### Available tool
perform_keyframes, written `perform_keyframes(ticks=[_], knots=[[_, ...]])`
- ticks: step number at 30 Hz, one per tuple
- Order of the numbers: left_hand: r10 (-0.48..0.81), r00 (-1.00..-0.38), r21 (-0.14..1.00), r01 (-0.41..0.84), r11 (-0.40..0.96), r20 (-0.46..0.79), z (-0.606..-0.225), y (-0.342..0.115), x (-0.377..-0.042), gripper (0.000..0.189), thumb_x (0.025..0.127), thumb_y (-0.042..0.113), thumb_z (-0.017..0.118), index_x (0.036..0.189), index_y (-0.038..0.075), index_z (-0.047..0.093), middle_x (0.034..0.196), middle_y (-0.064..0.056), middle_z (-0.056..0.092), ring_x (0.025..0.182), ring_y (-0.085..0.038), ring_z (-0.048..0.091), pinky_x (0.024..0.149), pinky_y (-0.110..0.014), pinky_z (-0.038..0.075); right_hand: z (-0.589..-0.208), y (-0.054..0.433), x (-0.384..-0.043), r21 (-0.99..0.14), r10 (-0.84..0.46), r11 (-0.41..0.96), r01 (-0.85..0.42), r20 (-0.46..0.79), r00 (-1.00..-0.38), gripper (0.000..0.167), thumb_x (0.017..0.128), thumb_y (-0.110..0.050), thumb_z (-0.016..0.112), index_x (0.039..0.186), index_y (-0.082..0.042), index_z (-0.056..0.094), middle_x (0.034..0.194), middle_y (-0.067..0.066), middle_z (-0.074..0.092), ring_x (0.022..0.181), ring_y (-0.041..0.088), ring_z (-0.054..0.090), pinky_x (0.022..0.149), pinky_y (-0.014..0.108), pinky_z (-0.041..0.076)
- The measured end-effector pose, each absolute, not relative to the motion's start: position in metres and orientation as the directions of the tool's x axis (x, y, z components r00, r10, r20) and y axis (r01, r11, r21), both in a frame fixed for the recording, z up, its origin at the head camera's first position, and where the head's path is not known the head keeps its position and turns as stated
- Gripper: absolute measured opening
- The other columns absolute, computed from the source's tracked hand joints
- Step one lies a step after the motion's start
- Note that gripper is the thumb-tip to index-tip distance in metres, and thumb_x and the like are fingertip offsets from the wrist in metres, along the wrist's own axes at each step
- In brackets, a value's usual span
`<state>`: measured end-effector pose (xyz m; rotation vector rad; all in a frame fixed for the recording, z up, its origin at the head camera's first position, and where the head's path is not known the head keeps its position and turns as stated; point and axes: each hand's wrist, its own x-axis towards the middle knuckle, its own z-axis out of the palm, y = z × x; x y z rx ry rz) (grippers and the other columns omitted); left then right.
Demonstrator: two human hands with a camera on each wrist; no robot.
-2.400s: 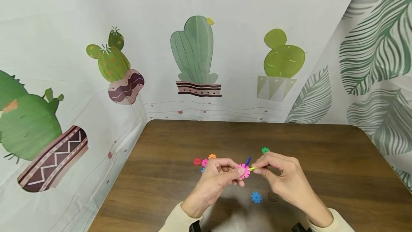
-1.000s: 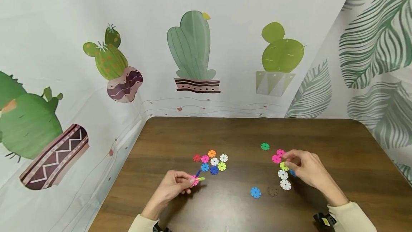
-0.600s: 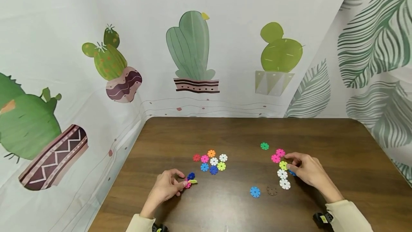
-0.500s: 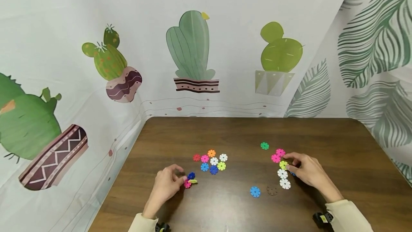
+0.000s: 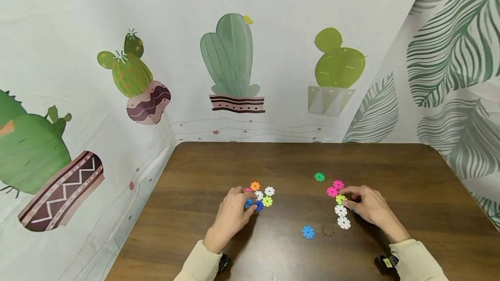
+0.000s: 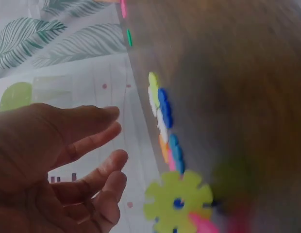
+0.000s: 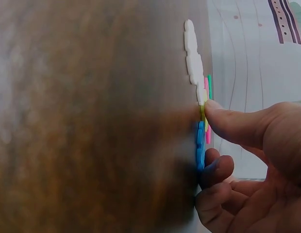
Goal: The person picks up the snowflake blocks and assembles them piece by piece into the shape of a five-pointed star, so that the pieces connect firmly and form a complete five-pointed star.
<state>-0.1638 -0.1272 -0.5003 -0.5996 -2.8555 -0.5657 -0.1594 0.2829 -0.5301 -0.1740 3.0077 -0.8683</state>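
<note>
My left hand [image 5: 232,211] reaches over the left group of notched plastic discs, thumb and fingers apart and nothing held. Near its thumb lies a dark blue disc [image 5: 259,206]. The joined piece, with a yellow-green disc [image 6: 177,191] and a pink disc [image 6: 205,224], shows near the left hand in the left wrist view; in the head view the hand hides it. My right hand [image 5: 371,207] rests at the right group, its thumb touching a yellow-green disc [image 5: 340,199] that lies flat. A blue disc [image 7: 200,145] sits beneath the right fingers.
White discs [image 5: 343,222] and pink discs [image 5: 332,191] lie around the right hand. A green disc [image 5: 319,177] is farther back. A blue disc [image 5: 308,232] and a brown disc [image 5: 328,230] lie nearer on the wooden table [image 5: 289,164]. Behind hangs a cactus-print cloth [image 5: 281,55].
The two hands worked on the joined piece together, then parted. My left hand set that piece down, let go and moved right over the left group. My right hand went to the right group and stayed.
</note>
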Motion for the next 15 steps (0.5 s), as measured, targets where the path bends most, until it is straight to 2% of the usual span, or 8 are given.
perform_keyframes(ticks=[11, 15], knots=[[0.339, -0.927, 0.294, 0.372, 0.880, 0.159, -0.517, -0.116, -0.167, 0.024, 0.089, 0.023, 0.089, 0.109, 0.012, 0.081, 0.111, -0.012, 0.074, 0.104, -0.030, 0.068, 0.078, -0.051, 0.066, -0.530, 0.282, -0.158, -0.547, -0.091, 0.833, -0.081, 0.009, -0.996, 0.026, 0.090, -0.020, 0.085, 0.116, -0.022, 0.081, 0.102, 0.010, 0.073, 0.093, 0.026, 0.066, 0.067, 0.037, 0.046], [0.336, -0.931, 0.304, 0.365, 0.880, 0.144, -0.519, -0.114, -0.169, 0.024, 0.088, 0.020, 0.090, 0.107, 0.009, 0.079, 0.110, -0.013, 0.074, 0.102, -0.030, 0.066, 0.077, -0.050, 0.065, -0.530, 0.282, -0.157, -0.595, -0.078, 0.800, -0.073, 0.017, -0.997, 0.023, 0.089, -0.018, 0.087, 0.110, -0.020, 0.080, 0.101, 0.008, 0.072, 0.084, 0.019, 0.060, 0.068, 0.032, 0.042]])
